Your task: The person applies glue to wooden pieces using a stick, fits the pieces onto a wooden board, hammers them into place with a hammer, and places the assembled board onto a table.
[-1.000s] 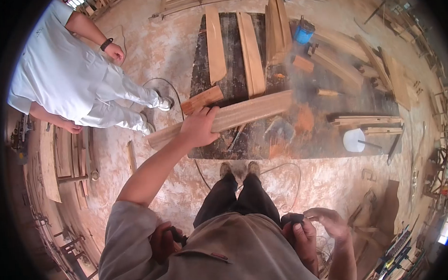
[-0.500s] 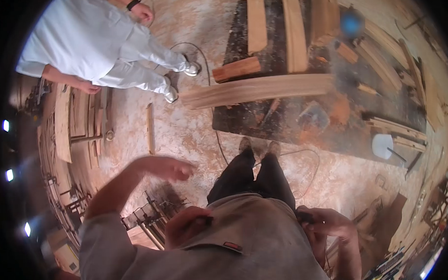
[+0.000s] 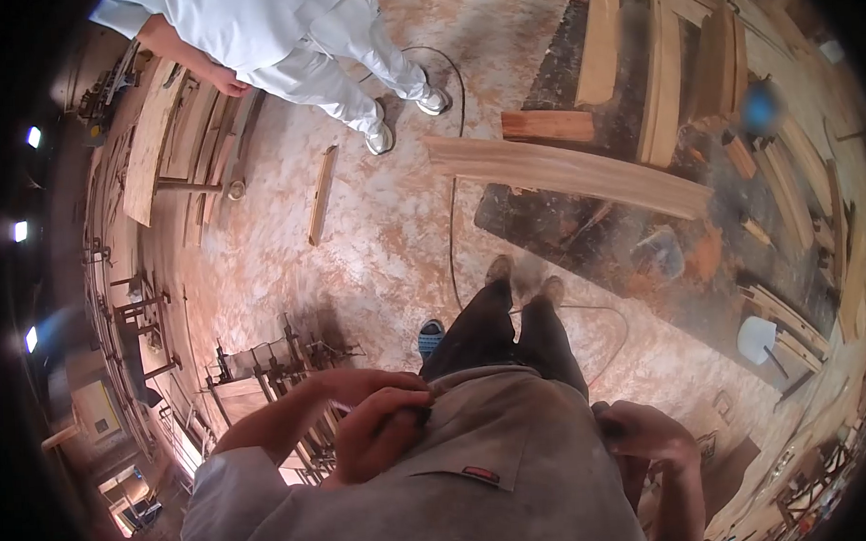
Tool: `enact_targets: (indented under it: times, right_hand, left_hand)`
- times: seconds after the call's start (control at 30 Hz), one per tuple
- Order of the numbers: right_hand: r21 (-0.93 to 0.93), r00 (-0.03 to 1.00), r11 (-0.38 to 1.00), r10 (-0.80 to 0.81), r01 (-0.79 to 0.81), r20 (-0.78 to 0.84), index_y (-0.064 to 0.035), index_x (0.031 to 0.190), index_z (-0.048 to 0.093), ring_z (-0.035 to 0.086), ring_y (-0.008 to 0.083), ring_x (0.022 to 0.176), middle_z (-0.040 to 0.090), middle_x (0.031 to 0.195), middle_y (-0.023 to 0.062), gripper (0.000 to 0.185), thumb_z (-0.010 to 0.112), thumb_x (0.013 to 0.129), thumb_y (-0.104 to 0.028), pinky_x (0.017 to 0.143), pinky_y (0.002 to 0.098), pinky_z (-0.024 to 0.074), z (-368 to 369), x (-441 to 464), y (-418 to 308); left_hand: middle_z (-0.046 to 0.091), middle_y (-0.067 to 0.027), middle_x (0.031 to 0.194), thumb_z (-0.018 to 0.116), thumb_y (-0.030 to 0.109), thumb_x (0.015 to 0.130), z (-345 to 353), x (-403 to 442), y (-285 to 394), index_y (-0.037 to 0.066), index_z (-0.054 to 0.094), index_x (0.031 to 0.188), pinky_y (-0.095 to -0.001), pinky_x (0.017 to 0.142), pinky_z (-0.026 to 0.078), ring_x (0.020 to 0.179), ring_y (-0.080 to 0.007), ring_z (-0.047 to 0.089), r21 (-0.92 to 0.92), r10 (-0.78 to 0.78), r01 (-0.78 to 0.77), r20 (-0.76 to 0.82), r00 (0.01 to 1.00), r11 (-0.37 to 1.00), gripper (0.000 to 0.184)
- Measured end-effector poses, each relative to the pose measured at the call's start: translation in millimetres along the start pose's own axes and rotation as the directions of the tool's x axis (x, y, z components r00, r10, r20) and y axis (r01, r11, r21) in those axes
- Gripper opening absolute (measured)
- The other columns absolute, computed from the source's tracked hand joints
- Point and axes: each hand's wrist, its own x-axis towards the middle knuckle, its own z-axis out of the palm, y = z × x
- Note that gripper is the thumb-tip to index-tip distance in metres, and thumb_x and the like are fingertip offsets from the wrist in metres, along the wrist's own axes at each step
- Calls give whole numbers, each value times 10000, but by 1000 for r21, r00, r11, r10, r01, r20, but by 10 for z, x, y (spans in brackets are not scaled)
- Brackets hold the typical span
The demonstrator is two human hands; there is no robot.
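Observation:
My left hand [image 3: 384, 380] is at the left side of my waist, fingers closed against the edge of my grey shirt [image 3: 496, 430]. What they pinch is hidden. Tight beside it, a second hand [image 3: 377, 435], apparently another person's, closes round a small dark object [image 3: 421, 416]. At the right of my waist, my right hand [image 3: 648, 433] has its fingers wrapped round a dark object [image 3: 612, 423], mostly covered. Part of another hand or arm [image 3: 633, 475] shows below it, close to the shirt.
A person in white [image 3: 292, 46] stands ahead on the left. Boards [image 3: 582, 175] lie across a dark sheet ahead. A cable [image 3: 454, 232] runs over the dusty floor. Clamps [image 3: 274, 371] stand at left. Beside my leg is a blue shoe [image 3: 431, 337].
My left hand has come down from the air at left to my waist, beside the other hand. The view has turned left. A blue shoe now shows near my leg.

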Motion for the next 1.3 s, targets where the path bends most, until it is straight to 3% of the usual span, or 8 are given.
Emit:
enact_targets:
  times: [0.07, 0.17, 0.33, 0.5, 0.63, 0.97, 1.07, 1.3]
  right_hand:
    - [-83, 1000, 996, -13, 13, 9, 51, 1192, 593, 558, 180, 1074, 617, 1166, 103, 422, 709, 809, -82, 943, 324, 436, 0, 24, -19]
    - [-164, 999, 986, 5, -11, -41, 43, 1182, 604, 572, 176, 1055, 637, 1133, 97, 456, 739, 779, -121, 944, 323, 440, 14, 57, -71]
    - [75, 998, 996, 43, -40, -42, 43, 1199, 599, 593, 182, 1043, 658, 1090, 104, 536, 760, 764, -226, 954, 325, 444, -78, 100, 117]
    - [266, 994, 960, -63, 83, -84, 70, 1233, 567, 591, 214, 1066, 649, 1116, 127, 567, 700, 793, -262, 979, 336, 435, -28, 32, 152]
    - [183, 996, 982, -23, 38, -84, 73, 1281, 536, 588, 212, 1075, 633, 1166, 141, 580, 685, 832, -263, 987, 334, 434, -15, 20, 36]
    - [28, 974, 997, -60, 67, -220, 69, 1244, 575, 626, 189, 1018, 672, 1095, 138, 412, 590, 951, -220, 930, 302, 486, -93, 25, 70]
    - [92, 963, 996, 4, 21, -269, 75, 1208, 595, 634, 203, 1009, 678, 1084, 154, 407, 597, 955, -245, 921, 308, 497, -9, 31, -65]
    - [27, 970, 999, -13, 20, -245, 74, 1216, 584, 655, 210, 946, 687, 1059, 151, 424, 622, 949, -253, 906, 317, 509, -140, 139, 0]
  left_hand:
    - [588, -154, 1171, 511, 19, 968, 33, -94, 6, -48, 595, 1152, -274, 828, 482, 977, -157, 590, -197, -36, 16, -94, 995, 980, 213]
    - [583, -148, 1138, 528, 16, 961, -50, -63, 63, -50, 580, 1116, -282, 815, 491, 974, -162, 594, -54, 114, -115, -27, 993, 992, 176]
    - [619, -145, 979, 594, 23, 906, -763, 278, -675, -12, 594, 1012, -304, 762, 518, 852, -175, 628, -466, -266, 442, 396, 879, 766, 111]
    - [604, -114, 772, 571, 70, 886, -666, 242, -1141, 49, 574, 984, -365, 600, 509, 610, -239, 601, -627, -615, 419, -123, 778, 656, 100]
    - [598, -92, 762, 585, 141, 928, -532, 214, -1208, 39, 566, 934, -360, 590, 497, 627, -227, 603, -529, -404, 299, -93, 910, 794, 105]
    - [629, -104, 788, 540, 190, 981, -646, 387, -1140, 73, 571, 940, -367, 692, 511, 718, -236, 619, -789, -463, 145, -190, 866, 596, 128]
    - [644, -96, 847, 519, 184, 992, -747, 489, -1080, 61, 586, 1015, -359, 760, 511, 749, -208, 624, -711, -551, 267, -201, 810, 651, 142]
    - [639, -118, 904, 481, 193, 1008, -764, 711, -573, 14, 547, 1117, -302, 404, 506, 536, -188, 617, -575, -693, 598, 73, 717, 559, 221]
